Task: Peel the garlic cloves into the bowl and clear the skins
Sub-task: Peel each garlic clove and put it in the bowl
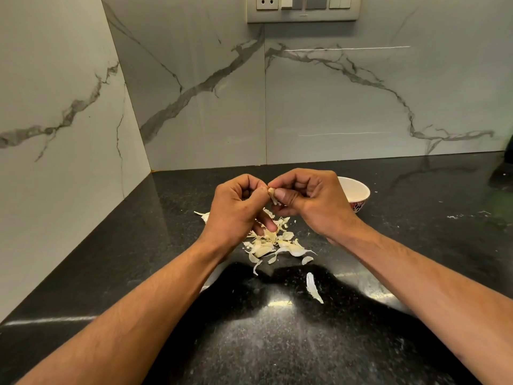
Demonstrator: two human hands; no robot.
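So both hands are up over the black counter point(388, 245) working one garlic clove point(273, 196) between them. The right hand point(311, 202) has it pinched tight, thumb pressed on the front of it with the other fingers curled in behind. The left hand point(236, 209) comes in from the other side and nips the top of the same clove with thumb and forefinger, the rest of its fingers loosely curled, a couple pointing down. A bit of skin hangs off the clove just under the pinch.

Straight below the grip, on the counter, there's the pile of skins point(274, 245), pale papery scraps all heaped together, some tucked under the left hand's lower fingers. One loose skin point(313, 287) sits on its own further toward the person, well apart from the pile, and another scrap point(204, 215) pokes out just past the left hand on its outer side.

The bowl point(358, 191) is right behind the right hand, white inside with a red pattern low on the outside, half hidden by the knuckles. Can't tell what's in it from here

Marble wall point(333, 107) behind, switch plate point(302, 8) up top
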